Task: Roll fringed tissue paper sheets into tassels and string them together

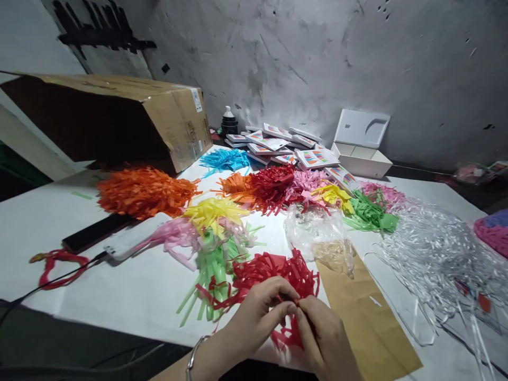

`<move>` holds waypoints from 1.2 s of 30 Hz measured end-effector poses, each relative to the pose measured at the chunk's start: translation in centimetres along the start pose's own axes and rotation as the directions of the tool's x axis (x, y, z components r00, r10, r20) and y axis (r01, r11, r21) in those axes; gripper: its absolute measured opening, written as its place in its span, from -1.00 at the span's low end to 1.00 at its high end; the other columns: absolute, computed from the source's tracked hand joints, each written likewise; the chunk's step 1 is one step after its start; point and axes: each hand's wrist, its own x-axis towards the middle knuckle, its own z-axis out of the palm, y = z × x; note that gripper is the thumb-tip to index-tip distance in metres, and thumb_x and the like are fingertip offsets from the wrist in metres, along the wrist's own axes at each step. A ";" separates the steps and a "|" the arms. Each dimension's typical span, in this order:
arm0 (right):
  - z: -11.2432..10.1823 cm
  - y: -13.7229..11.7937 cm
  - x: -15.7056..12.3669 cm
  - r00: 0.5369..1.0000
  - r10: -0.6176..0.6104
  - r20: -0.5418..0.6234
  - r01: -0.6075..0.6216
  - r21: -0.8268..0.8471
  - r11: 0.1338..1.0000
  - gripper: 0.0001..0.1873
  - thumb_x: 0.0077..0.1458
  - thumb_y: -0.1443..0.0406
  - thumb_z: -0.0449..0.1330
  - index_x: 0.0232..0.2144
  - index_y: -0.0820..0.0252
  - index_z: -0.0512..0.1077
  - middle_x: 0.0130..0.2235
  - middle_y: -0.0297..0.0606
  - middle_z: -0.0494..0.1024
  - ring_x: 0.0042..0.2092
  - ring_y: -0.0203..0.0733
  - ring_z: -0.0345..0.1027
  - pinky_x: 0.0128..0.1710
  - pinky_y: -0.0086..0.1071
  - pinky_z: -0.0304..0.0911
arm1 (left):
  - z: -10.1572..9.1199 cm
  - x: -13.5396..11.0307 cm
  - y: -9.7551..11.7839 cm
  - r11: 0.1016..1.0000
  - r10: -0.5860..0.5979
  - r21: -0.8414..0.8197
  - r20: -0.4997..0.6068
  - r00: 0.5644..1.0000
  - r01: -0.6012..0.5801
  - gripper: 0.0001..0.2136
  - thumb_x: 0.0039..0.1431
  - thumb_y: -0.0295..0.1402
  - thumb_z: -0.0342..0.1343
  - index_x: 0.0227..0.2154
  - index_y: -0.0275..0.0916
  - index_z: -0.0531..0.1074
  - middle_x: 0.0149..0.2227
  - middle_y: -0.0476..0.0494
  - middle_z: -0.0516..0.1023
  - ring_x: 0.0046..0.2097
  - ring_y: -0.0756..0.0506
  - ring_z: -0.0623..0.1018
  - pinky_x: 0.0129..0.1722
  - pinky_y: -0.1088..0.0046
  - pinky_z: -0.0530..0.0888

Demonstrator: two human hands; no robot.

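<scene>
My left hand (254, 317), with a bracelet on its wrist, meets my right hand (327, 338) at the front of the white table. Thumbs and fingertips of both are pinched together on a red tissue-paper tassel (291, 336), whose strips hang below the fingers. The exact spot gripped is mostly hidden by the fingertips. Just beyond lies a heap of red fringed paper (273, 270). Light green fringe (210, 270) sits left of it, with yellow fringe (216, 211) and pink fringe (170, 235) behind.
A large open cardboard box (174, 127) stands back left, before it orange fringe (146, 190). Several small printed boxes (278, 145) are piled by the wall, beside an open white box (361, 159). Silvery strands (440, 248) and brown card (365, 317) lie right; a white power bank (135, 238) left.
</scene>
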 end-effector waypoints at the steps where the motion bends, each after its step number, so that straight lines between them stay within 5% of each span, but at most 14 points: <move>1: 0.1 -0.1 0.0 1.000 0.001 0.007 -0.001 0.035 0.999 -0.77 0.38 0.32 -0.01 -0.32 0.11 0.38 -0.40 -0.34 0.47 -0.37 -0.26 0.40 -0.37 -0.45 0.27 | 0.0 -0.1 0.0 1.000 -0.006 -0.025 0.007 1.000 0.006 -0.92 0.26 -0.44 0.12 -0.31 -0.24 0.51 -0.34 -0.07 0.51 -0.38 -0.01 0.50 -0.37 0.52 0.45; 5: 0.6 -0.6 -0.1 0.999 0.039 -0.021 -0.035 0.136 0.990 -0.79 0.38 0.33 -0.01 -0.26 0.11 0.41 -0.37 -0.35 0.49 -0.36 -0.29 0.42 -0.36 -0.47 0.28 | -0.2 -0.5 0.1 0.999 -0.017 -0.032 -0.005 1.000 0.017 -0.93 0.25 -0.44 0.13 -0.32 -0.25 0.50 -0.35 -0.08 0.52 -0.38 -0.02 0.51 -0.37 0.51 0.46; 14: 1.5 -0.8 -0.9 0.997 0.008 -0.078 -0.005 0.035 0.999 -0.82 0.35 0.33 0.04 -0.26 0.10 0.44 -0.37 -0.32 0.51 -0.32 -0.24 0.42 -0.32 -0.42 0.32 | -0.1 -1.4 -0.9 1.000 -0.011 -0.027 -0.063 0.998 0.010 -0.95 0.18 -0.43 0.19 -0.33 -0.25 0.55 -0.33 -0.12 0.58 -0.28 -0.07 0.54 -0.27 0.47 0.47; 20: 1.7 -1.3 -0.8 0.993 0.059 -0.103 -0.041 0.162 0.986 -0.77 0.37 0.31 0.01 -0.25 0.10 0.47 -0.34 -0.30 0.56 -0.32 -0.24 0.47 -0.32 -0.43 0.33 | -0.6 -1.4 -0.7 0.963 -0.185 -0.205 -0.019 0.983 0.177 -0.89 0.17 -0.35 0.23 -0.34 -0.29 0.58 -0.43 -0.10 0.60 -0.38 -0.06 0.56 -0.34 0.46 0.51; 23: 2.0 -1.3 -1.0 0.994 0.054 -0.100 -0.036 0.169 0.985 -0.75 0.38 0.30 -0.01 -0.26 0.10 0.47 -0.34 -0.27 0.56 -0.31 -0.22 0.47 -0.31 -0.40 0.34 | -1.1 -1.5 -0.4 0.980 -0.174 -0.093 0.016 0.985 0.175 -0.85 0.22 -0.34 0.19 -0.40 -0.29 0.56 -0.48 -0.07 0.56 -0.43 -0.04 0.53 -0.40 0.50 0.46; 28: 2.0 -0.9 -1.4 0.999 -0.008 -0.052 0.012 0.069 0.998 -0.81 0.36 0.35 0.02 -0.19 0.08 0.44 -0.32 -0.31 0.55 -0.28 -0.23 0.45 -0.28 -0.41 0.33 | -2.2 -1.8 0.1 0.945 0.013 0.323 0.116 0.993 -0.050 -0.87 0.27 -0.44 0.08 -0.31 -0.23 0.55 -0.34 -0.09 0.60 -0.31 -0.05 0.52 -0.27 0.48 0.42; 36: 2.4 -0.9 -1.7 1.000 0.003 -0.026 -0.002 0.042 0.999 -0.85 0.34 0.34 0.06 -0.19 0.06 0.44 -0.29 -0.32 0.56 -0.26 -0.22 0.46 -0.27 -0.40 0.35 | -2.7 -2.2 0.2 0.887 0.011 0.452 0.178 0.984 -0.092 -0.88 0.25 -0.48 0.07 -0.34 -0.21 0.49 -0.38 -0.04 0.55 -0.36 -0.03 0.48 -0.34 0.51 0.36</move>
